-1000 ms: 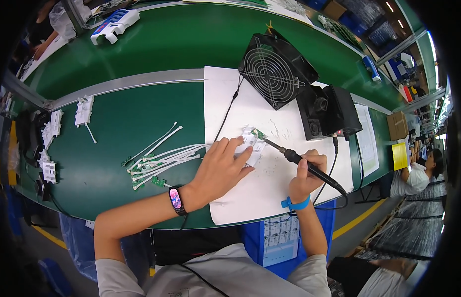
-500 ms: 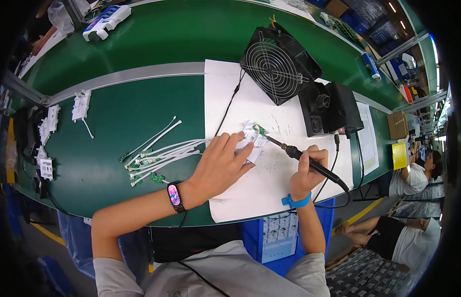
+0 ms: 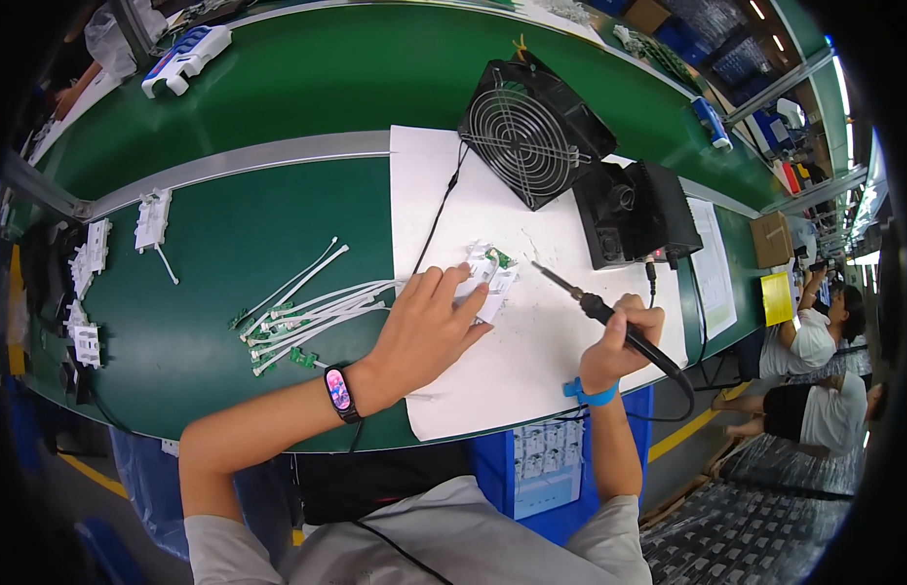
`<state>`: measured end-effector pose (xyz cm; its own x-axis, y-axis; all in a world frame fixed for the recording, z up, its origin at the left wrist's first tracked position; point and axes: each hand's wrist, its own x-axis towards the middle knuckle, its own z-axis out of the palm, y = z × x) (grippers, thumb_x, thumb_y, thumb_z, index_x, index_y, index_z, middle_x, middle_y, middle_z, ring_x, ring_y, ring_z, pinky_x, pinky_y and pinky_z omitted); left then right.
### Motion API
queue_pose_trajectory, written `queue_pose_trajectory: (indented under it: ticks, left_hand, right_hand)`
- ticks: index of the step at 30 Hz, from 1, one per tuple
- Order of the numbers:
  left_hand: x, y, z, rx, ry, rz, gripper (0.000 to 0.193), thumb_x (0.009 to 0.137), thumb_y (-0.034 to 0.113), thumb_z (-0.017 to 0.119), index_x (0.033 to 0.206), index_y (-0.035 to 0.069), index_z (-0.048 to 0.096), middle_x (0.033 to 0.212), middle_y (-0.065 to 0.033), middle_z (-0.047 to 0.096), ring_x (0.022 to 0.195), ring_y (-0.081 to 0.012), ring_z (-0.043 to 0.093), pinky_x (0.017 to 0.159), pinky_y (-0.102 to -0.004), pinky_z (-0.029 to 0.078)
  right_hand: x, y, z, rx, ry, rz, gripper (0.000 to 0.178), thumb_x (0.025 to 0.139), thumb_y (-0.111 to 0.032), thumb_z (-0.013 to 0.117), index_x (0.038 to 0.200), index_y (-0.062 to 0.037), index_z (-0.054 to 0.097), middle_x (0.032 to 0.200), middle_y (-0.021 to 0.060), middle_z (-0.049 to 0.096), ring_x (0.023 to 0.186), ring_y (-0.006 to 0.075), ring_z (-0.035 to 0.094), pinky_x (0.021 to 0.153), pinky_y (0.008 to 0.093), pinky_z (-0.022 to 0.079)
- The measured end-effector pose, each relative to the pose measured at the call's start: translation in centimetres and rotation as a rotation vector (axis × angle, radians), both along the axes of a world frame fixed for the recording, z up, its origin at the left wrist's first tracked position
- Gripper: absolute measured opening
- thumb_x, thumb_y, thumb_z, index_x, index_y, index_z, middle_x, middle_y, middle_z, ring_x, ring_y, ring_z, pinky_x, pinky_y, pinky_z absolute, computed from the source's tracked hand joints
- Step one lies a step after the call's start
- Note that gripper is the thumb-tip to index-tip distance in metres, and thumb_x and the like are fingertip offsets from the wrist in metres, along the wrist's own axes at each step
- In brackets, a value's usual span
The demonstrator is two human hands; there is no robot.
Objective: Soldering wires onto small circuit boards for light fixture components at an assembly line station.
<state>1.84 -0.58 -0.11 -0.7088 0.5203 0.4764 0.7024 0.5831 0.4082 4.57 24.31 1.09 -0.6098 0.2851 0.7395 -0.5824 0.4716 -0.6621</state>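
My left hand (image 3: 426,317) is closed around the near left side of a white plastic housing (image 3: 489,306), holding it against a sheet of white paper (image 3: 531,380). At the housing's far end sits a small green circuit board (image 3: 499,257). My right hand (image 3: 619,343) grips a black soldering iron (image 3: 597,307) like a pen. The iron's tip points up and left, a short distance right of the board and apart from it. Beside my left hand lies a bundle of white flat cables (image 3: 322,317) with small green boards at their left ends.
A black fan (image 3: 521,141) with a wire guard stands beyond the paper. Right of it is a black soldering station (image 3: 648,214), its cords trailing nearby. More white housings (image 3: 153,219) lie at the far left. A cardboard box (image 3: 770,239) and other people are at the right.
The soldering iron's tip has drawn back from the circuit board toward the right, leaving a gap. My left hand still holds the housing. The whole view has shifted slightly.
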Motion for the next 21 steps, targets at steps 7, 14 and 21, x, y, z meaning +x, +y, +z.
queue_pose_trajectory:
  ticks: [7,14,21]
  left_hand:
    - [0.3,-0.1,-0.1,-0.013,0.006,-0.022,0.047,0.085,0.026,0.079,0.12,-0.002,0.068,0.123,-0.0194,0.058,0.104,-0.0307,0.053,0.091,-0.0397,0.046]
    - [0.1,-0.3,-0.7,0.038,0.068,-0.001,0.045,0.084,0.027,0.078,0.118,0.0,0.068,0.121,-0.0174,0.059,0.101,-0.0314,0.056,0.087,-0.0409,0.048]
    - [0.1,-0.4,-0.9,0.015,0.056,-0.015,0.046,0.084,0.028,0.077,0.118,-0.001,0.068,0.12,-0.0171,0.058,0.104,-0.0299,0.054,0.088,-0.039,0.047]
  right_hand:
    - [-3.8,4.8,4.7,-0.01,0.085,-0.364,0.017,0.103,-0.007,0.06,0.091,-0.0033,0.049,0.086,0.0025,0.049,0.077,0.01,0.043,0.072,0.0255,0.04]
    - [-9.2,6.6,4.9,0.127,-0.167,-0.442,0.017,0.1,-0.012,0.066,0.092,0.0005,0.058,0.076,0.003,0.056,0.068,0.0106,0.051,0.063,0.028,0.043]
    - [-10.9,7.1,2.0,0.075,-0.271,-0.358,0.018,0.099,-0.015,0.071,0.096,0.002,0.066,0.077,0.0043,0.063,0.07,0.0105,0.056,0.064,0.0274,0.046]
